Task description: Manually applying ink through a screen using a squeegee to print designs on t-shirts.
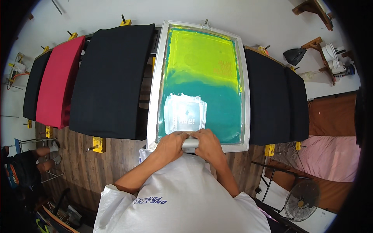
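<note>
Both my hands grip a grey-handled squeegee [189, 144] at the near edge of a screen-printing frame [155, 97]. My left hand [171, 144] wraps the handle's left end and my right hand [208, 143] its right end, thumbs close together. The squeegee's blade is hidden from sight. Inside the pale metal frame, the screen mesh [225, 112] is teal in its nearer part and yellow-green toward the far end. A squarish patch of white ink [171, 112] surrounds a pale printed design just beyond my hands, left of the middle.
Black fabric [110, 77] covers a board left of the frame, with red fabric [60, 81] farther left. More black fabric [268, 97] drapes boards at right. Yellow blocks [98, 145] jut out below. A fan [302, 202] stands lower right; a person's legs [46, 159] show at left.
</note>
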Available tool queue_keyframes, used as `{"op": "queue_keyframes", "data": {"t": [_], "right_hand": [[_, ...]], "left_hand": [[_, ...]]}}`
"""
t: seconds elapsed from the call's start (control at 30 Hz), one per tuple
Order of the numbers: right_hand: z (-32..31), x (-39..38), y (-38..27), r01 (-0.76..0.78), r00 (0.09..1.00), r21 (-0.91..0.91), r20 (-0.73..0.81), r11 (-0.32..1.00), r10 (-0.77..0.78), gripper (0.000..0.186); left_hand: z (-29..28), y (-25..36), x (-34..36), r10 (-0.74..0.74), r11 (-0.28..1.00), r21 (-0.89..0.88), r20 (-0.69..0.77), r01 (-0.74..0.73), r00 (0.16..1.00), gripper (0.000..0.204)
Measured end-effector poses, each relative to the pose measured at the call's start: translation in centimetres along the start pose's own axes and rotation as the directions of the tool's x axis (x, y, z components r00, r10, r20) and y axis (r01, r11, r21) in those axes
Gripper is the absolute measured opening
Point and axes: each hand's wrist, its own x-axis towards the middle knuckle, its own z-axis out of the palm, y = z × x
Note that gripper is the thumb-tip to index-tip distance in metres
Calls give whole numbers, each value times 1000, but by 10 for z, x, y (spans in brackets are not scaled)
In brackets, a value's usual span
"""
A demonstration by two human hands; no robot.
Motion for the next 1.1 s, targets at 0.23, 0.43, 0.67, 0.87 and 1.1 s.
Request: {"op": "queue_keyframes", "data": {"t": [0.23,0.43,0.67,0.87,1.1], "right_hand": [[-34,65,7,40,999,-108,32,993,-37,36],[-9,65,19,126,981,-152,-131,980,-147,40],[15,-7,-4,22,1000,-103,21,994,-20,57],[-18,30,0,110,993,-100,48,989,-106,46],[-10,60,10,128,988,-184,-62,975,-142,48]], "left_hand": [[-35,-6,61,-77,991,109,5,76,997,29],[-7,-32,58,105,994,66,-249,-92,963,38],[25,-17,-12,21,995,94,-82,-13,996,53],[-8,-11,27,-64,997,37,-25,65,998,34],[5,-27,53,29,1000,10,-341,-27,940,30]]}}
